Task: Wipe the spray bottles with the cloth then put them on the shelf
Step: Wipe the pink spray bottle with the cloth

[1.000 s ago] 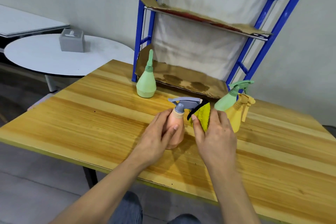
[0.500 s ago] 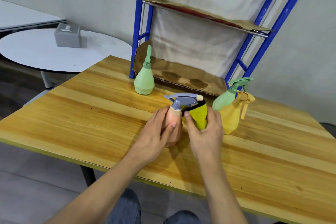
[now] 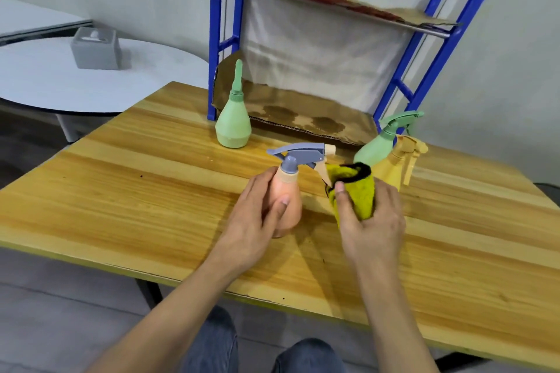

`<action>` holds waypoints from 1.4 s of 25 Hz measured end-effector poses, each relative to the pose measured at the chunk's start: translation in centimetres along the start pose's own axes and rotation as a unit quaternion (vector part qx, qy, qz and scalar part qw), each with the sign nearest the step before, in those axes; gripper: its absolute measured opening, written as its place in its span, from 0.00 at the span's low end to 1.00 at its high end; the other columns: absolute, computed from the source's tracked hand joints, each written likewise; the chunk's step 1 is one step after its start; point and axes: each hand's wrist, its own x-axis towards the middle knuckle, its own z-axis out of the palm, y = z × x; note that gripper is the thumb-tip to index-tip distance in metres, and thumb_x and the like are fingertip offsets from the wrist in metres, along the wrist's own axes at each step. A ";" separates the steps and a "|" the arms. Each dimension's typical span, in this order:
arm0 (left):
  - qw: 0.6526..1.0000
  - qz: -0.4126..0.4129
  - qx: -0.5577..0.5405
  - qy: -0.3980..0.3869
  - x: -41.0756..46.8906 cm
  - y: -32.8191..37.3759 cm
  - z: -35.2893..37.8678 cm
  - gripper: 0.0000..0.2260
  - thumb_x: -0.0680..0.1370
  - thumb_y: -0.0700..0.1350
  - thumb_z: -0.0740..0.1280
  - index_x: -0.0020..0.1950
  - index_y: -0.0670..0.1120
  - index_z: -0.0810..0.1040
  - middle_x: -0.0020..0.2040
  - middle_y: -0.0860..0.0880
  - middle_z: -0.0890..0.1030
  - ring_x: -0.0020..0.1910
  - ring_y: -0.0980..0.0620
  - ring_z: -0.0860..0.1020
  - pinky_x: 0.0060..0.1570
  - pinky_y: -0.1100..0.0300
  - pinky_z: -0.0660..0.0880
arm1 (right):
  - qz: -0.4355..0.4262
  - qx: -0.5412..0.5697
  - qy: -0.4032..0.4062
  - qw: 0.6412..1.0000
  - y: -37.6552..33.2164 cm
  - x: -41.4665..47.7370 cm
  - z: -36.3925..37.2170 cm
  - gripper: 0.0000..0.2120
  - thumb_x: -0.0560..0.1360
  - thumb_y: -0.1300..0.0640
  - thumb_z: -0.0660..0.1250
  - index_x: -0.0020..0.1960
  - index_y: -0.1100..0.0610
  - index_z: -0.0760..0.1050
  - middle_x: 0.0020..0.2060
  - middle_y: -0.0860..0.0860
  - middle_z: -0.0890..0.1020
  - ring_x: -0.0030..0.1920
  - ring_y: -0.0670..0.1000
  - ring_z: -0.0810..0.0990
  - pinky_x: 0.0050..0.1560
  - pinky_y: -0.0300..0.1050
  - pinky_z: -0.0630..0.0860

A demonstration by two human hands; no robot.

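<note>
Item: peach spray bottle [image 3: 289, 194] with grey trigger head, upright on the table [image 3: 121, 191], towards its front edge. Left hand [image 3: 257, 221]: grip curled round the bottle's body from the left, thumb laid across its front. Right hand [image 3: 372, 221]: grip clenched on the yellow cloth [image 3: 359, 191], black-edged and bunched upward. Change noted: half a second before, the cloth was pressed against the bottle's neck under the trigger. It now stood just beside the bottle on the right, with a strip of table showing between cloth and body and only the trigger lever's tip close to the cloth's top edge. Reading: one wiping pass had come off the bottle; whether another was due, or the bottle was ready for shelving, could not be told. Remaining stock, all on the table, none shelved: green cone bottle [image 3: 232, 127] by the shelf's left post; green trigger bottle [image 3: 375, 148] and yellow trigger bottle [image 3: 391, 169], close together by its right post. Shelf [image 3: 288, 113]: blue frame, cardboard-lined tiers. Elsewhere: grey tissue box [image 3: 95, 48] on a round white table [image 3: 45, 85].
</note>
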 end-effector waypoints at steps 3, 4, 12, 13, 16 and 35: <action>1.000 0.011 -0.004 0.001 0.1 -0.3 -0.1 0.25 0.83 0.53 0.62 0.79 0.46 0.65 0.70 0.52 0.73 0.68 0.59 0.72 0.67 0.74 0.63 | -0.052 0.046 -0.051 0.996 -1.6 0.2 1.2 0.18 0.76 0.45 0.69 0.60 0.54 0.79 0.53 0.47 0.76 0.53 0.44 0.76 0.56 0.37 0.72; 1.000 0.012 -0.001 0.000 0.1 -0.4 -0.1 0.26 0.83 0.54 0.62 0.79 0.46 0.65 0.70 0.51 0.73 0.68 0.59 0.72 0.67 0.74 0.63 | -0.061 0.044 -0.077 0.994 -1.5 0.4 1.3 0.17 0.77 0.45 0.68 0.60 0.54 0.79 0.53 0.47 0.77 0.53 0.44 0.76 0.56 0.42 0.73; 1.000 0.000 -0.025 -0.009 0.2 -0.6 0.0 0.28 0.82 0.63 0.59 0.79 0.51 0.65 0.68 0.55 0.73 0.67 0.58 0.73 0.66 0.67 0.68 | -0.099 -0.023 0.047 0.994 -6.5 5.4 -5.4 0.16 0.79 0.45 0.65 0.58 0.55 0.76 0.53 0.54 0.76 0.51 0.44 0.71 0.51 0.35 0.65; 1.000 -0.006 -0.028 -0.011 0.2 -0.6 0.0 0.29 0.81 0.64 0.58 0.78 0.52 0.65 0.68 0.56 0.73 0.67 0.59 0.73 0.66 0.67 0.68 | -0.143 -0.030 0.004 0.989 -7.9 6.4 -5.5 0.17 0.78 0.45 0.65 0.61 0.55 0.75 0.56 0.52 0.75 0.54 0.45 0.71 0.55 0.36 0.67; 0.999 -0.017 -0.039 -0.010 0.1 -0.4 -0.1 0.26 0.81 0.64 0.60 0.77 0.54 0.66 0.67 0.58 0.74 0.66 0.62 0.73 0.65 0.65 0.70 | -0.248 -0.109 -0.224 0.936 -10.5 7.7 -3.8 0.24 0.75 0.42 0.68 0.69 0.47 0.72 0.62 0.47 0.71 0.62 0.50 0.72 0.64 0.49 0.72; 0.998 -0.009 -0.055 -0.018 0.1 0.0 -0.4 0.28 0.81 0.64 0.59 0.76 0.51 0.69 0.66 0.56 0.74 0.64 0.59 0.74 0.63 0.69 0.68 | -0.362 -0.299 -0.374 0.800 -15.8 10.6 -0.6 0.18 0.71 0.36 0.68 0.59 0.39 0.73 0.49 0.47 0.73 0.52 0.53 0.77 0.48 0.51 0.74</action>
